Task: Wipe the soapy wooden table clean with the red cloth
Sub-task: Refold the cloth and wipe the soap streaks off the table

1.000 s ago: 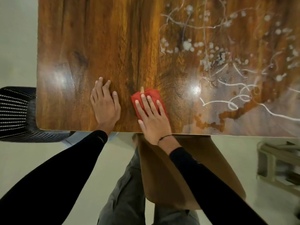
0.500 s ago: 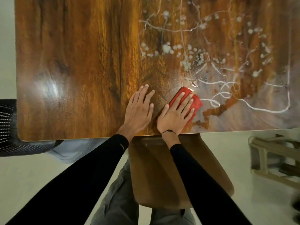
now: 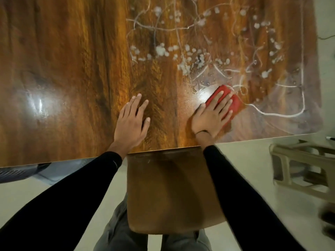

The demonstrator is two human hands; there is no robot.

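Observation:
The glossy wooden table (image 3: 72, 60) fills the upper view. White soap foam and streaks (image 3: 190, 57) cover its right half, with a thin soap line (image 3: 282, 115) looping near the right front corner. My right hand (image 3: 212, 116) lies flat, palm down, pressing the folded red cloth (image 3: 235, 103) onto the table near the front edge, at the border of the soapy patch. My left hand (image 3: 131, 122) rests flat on bare wood to the left of it, fingers spread, holding nothing.
A brown chair seat (image 3: 168, 192) stands under the front edge between my arms. A beige plastic stool (image 3: 304, 165) is on the floor at the right. A dark mesh chair (image 3: 16, 173) shows at lower left under the table edge.
My right hand has slid the red cloth rightward along the front of the table into the soap streaks. My left hand followed to the right, staying flat on the wood.

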